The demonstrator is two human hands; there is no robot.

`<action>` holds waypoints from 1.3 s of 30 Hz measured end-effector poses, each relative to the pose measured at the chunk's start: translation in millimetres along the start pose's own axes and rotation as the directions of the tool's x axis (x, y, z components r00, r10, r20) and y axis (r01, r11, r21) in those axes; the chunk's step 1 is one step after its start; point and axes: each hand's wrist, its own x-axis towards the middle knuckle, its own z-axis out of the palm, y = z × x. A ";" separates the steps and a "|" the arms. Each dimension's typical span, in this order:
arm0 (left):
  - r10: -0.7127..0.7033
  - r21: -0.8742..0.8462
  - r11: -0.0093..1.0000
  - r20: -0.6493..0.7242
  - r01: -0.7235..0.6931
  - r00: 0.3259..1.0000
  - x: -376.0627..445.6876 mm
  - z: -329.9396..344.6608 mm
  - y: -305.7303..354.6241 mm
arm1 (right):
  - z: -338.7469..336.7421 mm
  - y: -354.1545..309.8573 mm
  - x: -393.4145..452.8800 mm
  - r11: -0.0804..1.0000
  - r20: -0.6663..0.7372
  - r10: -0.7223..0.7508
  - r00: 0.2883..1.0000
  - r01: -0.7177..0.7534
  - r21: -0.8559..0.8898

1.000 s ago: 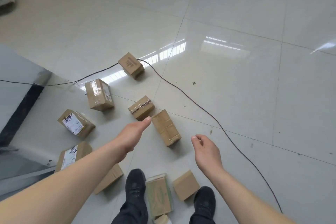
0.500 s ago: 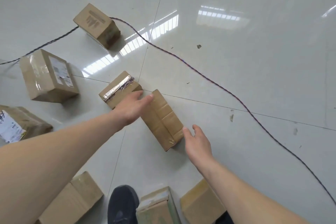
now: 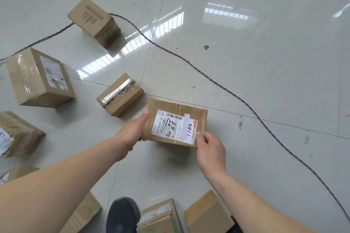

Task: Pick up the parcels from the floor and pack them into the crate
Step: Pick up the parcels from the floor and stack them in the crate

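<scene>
A brown cardboard parcel point(image 3: 176, 108) with a white shipping label facing up is held between both hands just above the floor. My left hand point(image 3: 132, 130) grips its left end, thumb on top. My right hand point(image 3: 210, 147) pinches its near right corner. Several other cardboard parcels lie on the tiled floor: a taped one point(image 3: 120, 94) just left of the held parcel, a labelled one point(image 3: 37, 78) further left, and one point(image 3: 94, 21) at the back. No crate is in view.
A twisted cable point(image 3: 217, 83) runs across the floor from the back parcel to the lower right. More parcels lie at the left edge point(image 3: 17, 134) and near my dark shoe point(image 3: 123, 213), including two point(image 3: 161, 217) point(image 3: 208, 213) at the bottom.
Both hands closed in on the long parcel, took hold of it and turned it so its labelled side faces up. The camera moved nearer the floor.
</scene>
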 end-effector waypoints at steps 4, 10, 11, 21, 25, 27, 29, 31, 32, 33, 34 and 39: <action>-0.098 -0.024 0.995 0.077 0.100 0.992 9.5 12.3 -16.8 | 3.9 10.5 8.3 0.998 0.064 0.059 0.996 -0.061 0.023; -0.054 -0.089 0.995 -0.010 0.053 0.999 25.2 19.7 -28.6 | 13.0 20.5 10.8 0.991 0.084 0.128 0.988 -0.130 0.013; -0.047 -0.124 0.991 -0.017 0.044 0.999 26.7 19.6 -28.1 | 13.4 20.7 12.3 0.990 0.100 0.134 0.986 -0.137 0.029; -0.047 -0.325 0.944 0.041 0.058 0.998 -35.4 -0.6 0.1 | -23.7 -29.2 -11.9 0.982 0.133 0.056 0.990 -0.078 0.169; -0.028 -0.389 0.920 0.038 0.040 0.999 -118.8 -21.0 23.2 | -71.7 -80.6 -64.0 0.977 0.106 0.046 0.993 -0.067 0.203; -0.010 -0.423 0.906 0.026 0.020 1.000 -172.9 -32.5 38.0 | -99.7 -113.2 -95.8 0.974 0.069 0.027 0.997 -0.041 0.222; 0.004 -0.464 0.886 0.005 -0.001 1.000 -233.0 -44.4 52.4 | -130.7 -150.4 -131.8 0.971 0.055 -0.020 0.998 0.006 0.239; 0.022 -0.498 0.866 -0.035 -0.037 0.999 -296.7 -56.7 65.2 | -160.7 -188.6 -170.6 0.967 0.067 -0.074 0.995 0.055 0.250; 0.041 -0.514 0.855 -0.064 -0.068 0.997 -329.2 -63.0 72.8 | -176.2 -208.4 -190.1 0.964 0.077 -0.108 0.991 0.085 0.253; 0.057 -0.531 0.842 -0.092 -0.098 0.994 -362.2 -68.7 79.0 | -191.4 -226.9 -209.6 0.961 0.086 -0.138 0.987 0.112 0.253; 0.070 -0.547 0.828 -0.120 -0.125 0.990 -395.0 -73.8 83.0 | -206.3 -243.9 -229.5 0.958 0.100 -0.160 0.982 0.131 0.255; 0.110 -0.635 0.728 -0.264 -0.258 0.958 -545.2 -83.6 89.1 | -269.4 -308.7 -328.4 0.936 0.171 -0.304 0.937 0.260 0.239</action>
